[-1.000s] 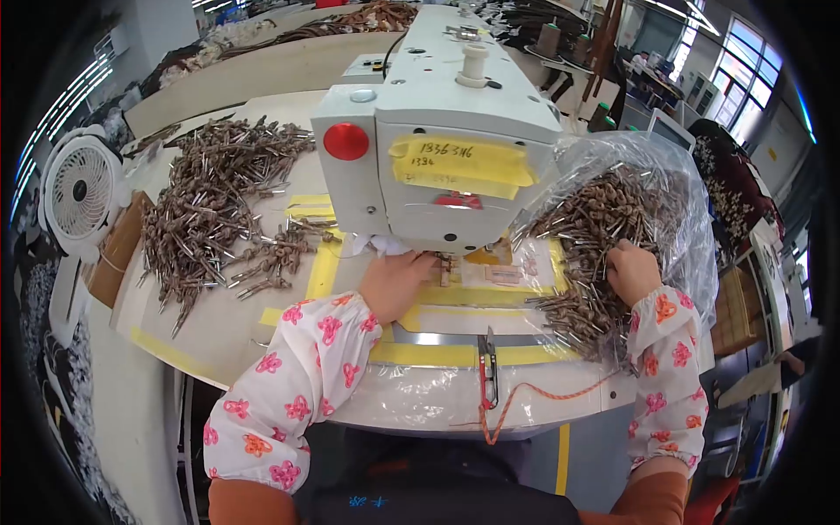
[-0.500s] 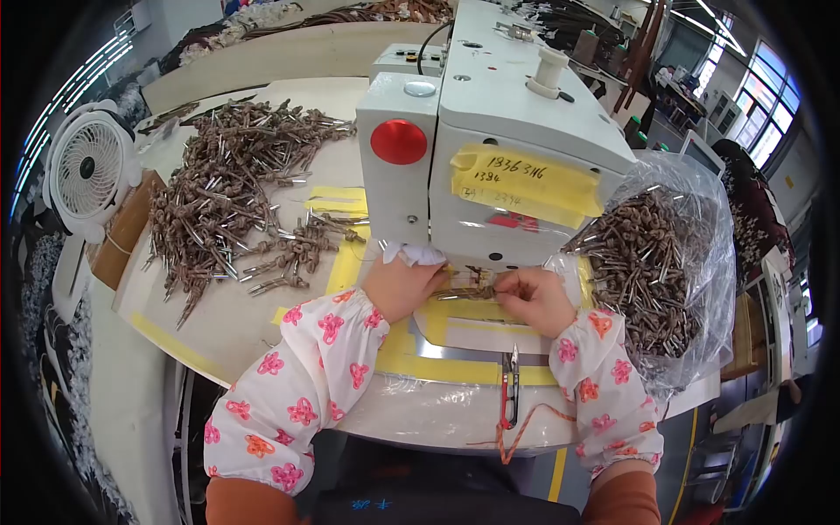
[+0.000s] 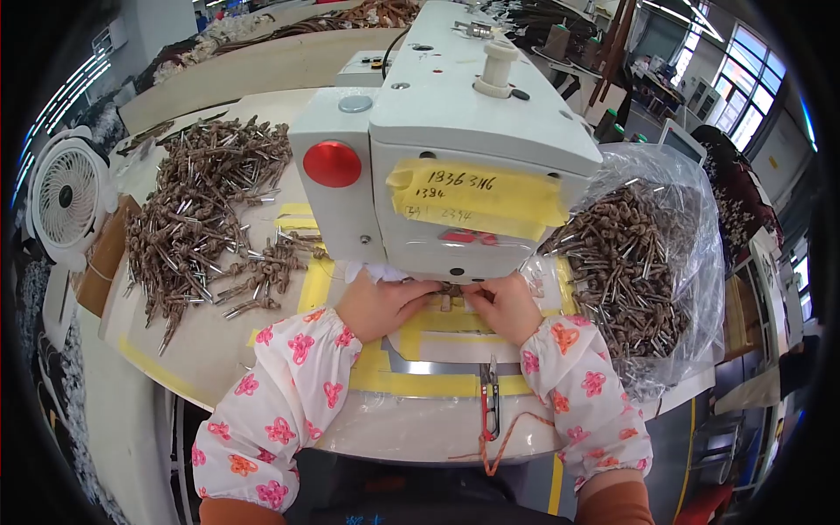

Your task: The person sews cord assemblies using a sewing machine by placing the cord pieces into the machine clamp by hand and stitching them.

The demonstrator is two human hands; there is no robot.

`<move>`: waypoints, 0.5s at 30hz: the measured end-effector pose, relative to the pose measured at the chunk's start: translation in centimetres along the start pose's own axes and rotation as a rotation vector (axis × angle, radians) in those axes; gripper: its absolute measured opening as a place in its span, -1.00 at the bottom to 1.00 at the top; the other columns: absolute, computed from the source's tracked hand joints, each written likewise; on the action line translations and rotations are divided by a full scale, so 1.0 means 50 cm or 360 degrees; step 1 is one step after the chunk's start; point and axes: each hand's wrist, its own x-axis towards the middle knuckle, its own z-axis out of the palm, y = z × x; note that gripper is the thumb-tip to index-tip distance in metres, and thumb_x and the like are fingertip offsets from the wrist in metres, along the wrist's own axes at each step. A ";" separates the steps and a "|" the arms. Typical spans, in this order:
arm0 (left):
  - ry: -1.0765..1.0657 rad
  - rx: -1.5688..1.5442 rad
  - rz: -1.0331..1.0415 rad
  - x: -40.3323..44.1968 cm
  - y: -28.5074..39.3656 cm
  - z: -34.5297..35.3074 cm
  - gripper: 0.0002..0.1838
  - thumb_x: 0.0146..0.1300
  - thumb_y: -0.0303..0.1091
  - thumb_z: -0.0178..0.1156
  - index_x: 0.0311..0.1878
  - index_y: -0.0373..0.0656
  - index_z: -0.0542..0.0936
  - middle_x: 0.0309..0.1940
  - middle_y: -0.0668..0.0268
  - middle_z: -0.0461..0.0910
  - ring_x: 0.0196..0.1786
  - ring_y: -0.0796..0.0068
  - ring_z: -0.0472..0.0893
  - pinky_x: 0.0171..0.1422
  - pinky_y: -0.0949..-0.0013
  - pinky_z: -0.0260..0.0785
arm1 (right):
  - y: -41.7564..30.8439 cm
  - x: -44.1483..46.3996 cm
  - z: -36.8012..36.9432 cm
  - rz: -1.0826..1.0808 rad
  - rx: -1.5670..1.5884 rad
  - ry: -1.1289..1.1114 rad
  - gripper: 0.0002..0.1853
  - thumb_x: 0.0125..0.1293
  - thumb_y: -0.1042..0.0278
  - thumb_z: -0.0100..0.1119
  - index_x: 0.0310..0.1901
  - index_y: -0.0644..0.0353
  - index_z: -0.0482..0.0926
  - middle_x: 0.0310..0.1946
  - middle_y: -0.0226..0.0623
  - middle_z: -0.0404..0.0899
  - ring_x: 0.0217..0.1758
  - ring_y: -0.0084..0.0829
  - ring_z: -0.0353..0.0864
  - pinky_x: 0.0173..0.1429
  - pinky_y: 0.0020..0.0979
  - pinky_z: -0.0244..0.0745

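Note:
Below the head of a white sewing machine [image 3: 472,149], my left hand [image 3: 381,304] and my right hand [image 3: 507,306] face each other. Their fingertips pinch a small brown knotted cord piece [image 3: 450,293] between them, under the needle area. White fabric [image 3: 376,270] lies behind my left hand. One pile of brown knotted cords with metal tips [image 3: 197,206] is on the left of the table. A second pile [image 3: 634,262] lies on clear plastic at the right.
Thread snips [image 3: 490,398] with an orange cord [image 3: 525,418] lie at the table's front edge. A white fan [image 3: 70,197] stands far left beside a cardboard box [image 3: 107,262]. Yellow tape strips [image 3: 420,383] mark the tabletop.
My right hand has moved left from the right pile to the machine, bringing a brown cord piece. My left hand has stayed near the needle area. The view has shifted slightly.

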 end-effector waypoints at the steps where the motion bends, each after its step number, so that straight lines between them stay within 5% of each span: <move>1: -0.0006 0.0003 0.0016 0.002 0.001 0.000 -0.75 0.11 -0.25 0.19 -0.12 0.01 0.62 -0.29 0.31 0.64 -0.20 0.28 0.61 -0.12 0.28 0.43 | 0.003 -0.001 0.001 -0.0065 -0.0060 -0.0022 -0.85 0.01 0.55 0.15 -0.34 0.28 0.63 -0.47 -0.06 0.58 -0.39 -0.12 0.58 -0.28 -0.29 0.48; 9: 0.0082 0.0477 0.0233 0.005 0.010 0.005 -0.81 0.02 -0.35 0.17 -0.24 0.11 0.61 -0.27 0.44 0.56 -0.22 0.39 0.59 -0.24 0.29 0.42 | -0.009 -0.026 0.015 -0.0470 -0.0375 0.0189 -0.82 -0.02 0.59 0.13 -0.32 0.26 0.60 -0.32 -0.17 0.52 -0.32 -0.17 0.54 -0.28 -0.21 0.46; 15: -0.0102 0.0401 0.0037 -0.004 0.012 0.000 -0.76 -0.01 -0.39 0.15 -0.23 0.11 0.61 -0.31 0.43 0.59 -0.20 0.39 0.59 -0.24 0.30 0.43 | -0.012 -0.033 0.015 -0.0493 -0.0452 0.0087 -0.79 -0.05 0.62 0.10 -0.32 0.28 0.60 -0.28 -0.23 0.51 -0.28 -0.21 0.51 -0.23 -0.26 0.42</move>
